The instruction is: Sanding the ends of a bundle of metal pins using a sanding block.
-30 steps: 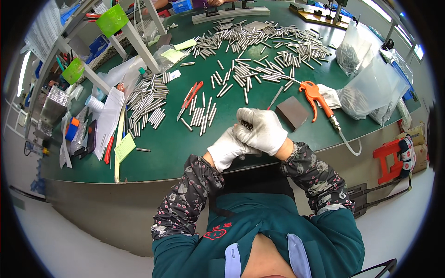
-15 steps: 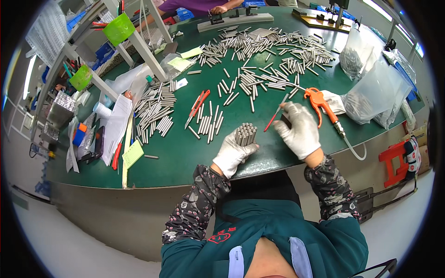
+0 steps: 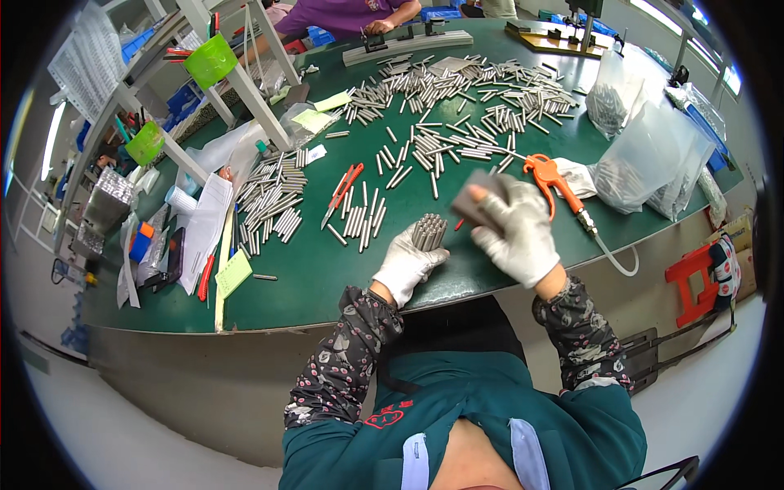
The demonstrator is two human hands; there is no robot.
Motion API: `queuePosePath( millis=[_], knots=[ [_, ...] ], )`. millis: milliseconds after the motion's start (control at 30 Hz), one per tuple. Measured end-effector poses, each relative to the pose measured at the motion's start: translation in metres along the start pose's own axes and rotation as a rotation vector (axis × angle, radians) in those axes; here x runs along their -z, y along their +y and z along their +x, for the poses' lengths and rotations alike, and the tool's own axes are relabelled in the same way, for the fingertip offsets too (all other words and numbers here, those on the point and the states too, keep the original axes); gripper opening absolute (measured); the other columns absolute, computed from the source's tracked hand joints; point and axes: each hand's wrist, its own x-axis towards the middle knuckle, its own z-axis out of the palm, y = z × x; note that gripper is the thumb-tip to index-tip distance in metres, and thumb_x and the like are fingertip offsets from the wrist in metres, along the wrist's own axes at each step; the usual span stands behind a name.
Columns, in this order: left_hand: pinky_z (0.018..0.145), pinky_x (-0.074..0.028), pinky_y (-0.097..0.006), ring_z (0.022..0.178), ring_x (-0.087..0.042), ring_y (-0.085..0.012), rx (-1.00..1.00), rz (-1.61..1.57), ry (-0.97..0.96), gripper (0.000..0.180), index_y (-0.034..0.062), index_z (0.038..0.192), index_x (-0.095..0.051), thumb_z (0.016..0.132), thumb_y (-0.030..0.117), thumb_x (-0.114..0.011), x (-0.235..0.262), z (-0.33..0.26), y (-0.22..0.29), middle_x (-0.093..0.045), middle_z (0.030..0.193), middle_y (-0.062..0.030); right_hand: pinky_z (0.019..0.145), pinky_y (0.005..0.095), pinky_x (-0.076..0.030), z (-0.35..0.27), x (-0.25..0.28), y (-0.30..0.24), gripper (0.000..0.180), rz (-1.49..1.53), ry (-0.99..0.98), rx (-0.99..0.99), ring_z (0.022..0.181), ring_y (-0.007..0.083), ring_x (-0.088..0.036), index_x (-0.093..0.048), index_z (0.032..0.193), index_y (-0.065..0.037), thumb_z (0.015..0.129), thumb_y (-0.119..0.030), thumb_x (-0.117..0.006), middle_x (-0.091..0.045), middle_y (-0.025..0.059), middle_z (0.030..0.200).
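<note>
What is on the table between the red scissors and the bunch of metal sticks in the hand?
In the head view, between the red scissors and the bundle of metal rods in the left hand lie loose metal rods on green tabletop.

Both hands wear white gloves, and the sleeves have a flower pattern. The left hand point(image 3: 406, 263) sits low with its fingers curled tight in a grip. The right hand point(image 3: 516, 231) is lifted higher, its fingers bent and pinched together.

Left hand point(image 3: 406, 263) around rod bundle point(image 3: 428, 231); right hand point(image 3: 516, 231) gripping grey block point(image 3: 476, 193).
</note>
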Motion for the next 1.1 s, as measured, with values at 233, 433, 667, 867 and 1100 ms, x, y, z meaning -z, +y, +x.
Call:
queuePosePath(
  millis=[233,433,667,867,1100],
  knots=[
    [0.041,-0.036,-0.019,0.052,-0.047,-0.0044,-0.073,0.014,-0.046,0.028,0.0091,0.098,-0.054,0.072,0.004,-0.065,0.0,0.002,-0.011,-0.054,0.071,0.0036,0.084,0.0421,-0.038,0.018,-0.008,0.017,0.039,-0.08,0.065,-0.058,0.098,0.0359,-0.047,-0.061,0.103,-0.015,0.064,-0.021,-0.061,-0.05,0.0201,0.106],
    [0.084,-0.044,-0.025,0.103,-0.052,-0.0128,0.148,0.15,-0.006,0.05,0.0008,0.113,-0.047,0.067,-0.012,-0.063,-0.005,-0.006,0.014,-0.055,0.11,-0.0051,0.085,0.0403,-0.038,0.017,-0.001,-0.007,0.039,0.019,-0.076,0.034,0.097,0.035,-0.048,-0.061,0.103,-0.016,0.064,-0.02,-0.061,-0.049,0.0193,0.105],
    [0.059,-0.047,-0.019,0.08,-0.056,-0.0075,-0.039,0.028,-0.036,0.042,0.0047,0.108,-0.051,0.069,-0.009,-0.062,-0.001,-0.01,0.001,-0.059,0.096,-0.0026,0.089,0.0428,-0.034,0.007,-0.005,-0.012,0.039,0.117,-0.064,0.118,0.105,0.0348,-0.045,-0.061,0.104,-0.016,0.065,-0.022,-0.062,-0.049,0.0214,0.11],
    [0.035,-0.032,-0.017,0.047,-0.045,-0.0035,-0.184,-0.045,-0.024,0.022,0.0074,0.084,-0.051,0.069,-0.002,-0.064,0.0,-0.004,-0.013,-0.056,0.068,0.0022,0.088,0.0413,-0.033,-0.014,-0.019,0.037,0.041,-0.308,-0.105,-0.275,0.107,0.0312,-0.042,-0.061,0.103,-0.016,0.063,-0.027,-0.065,-0.049,0.0143,0.111],
    [0.074,-0.049,-0.022,0.083,-0.057,-0.0089,-0.166,-0.163,-0.065,0.045,0.0043,0.108,-0.05,0.068,-0.01,-0.065,0.008,-0.002,-0.021,-0.06,0.095,-0.0015,0.075,0.0379,-0.041,-0.017,-0.025,-0.02,0.046,0.538,-0.164,-0.189,0.081,0.0283,-0.052,-0.057,0.105,-0.009,0.065,-0.029,-0.067,-0.057,0.0116,0.081]
  ],
)
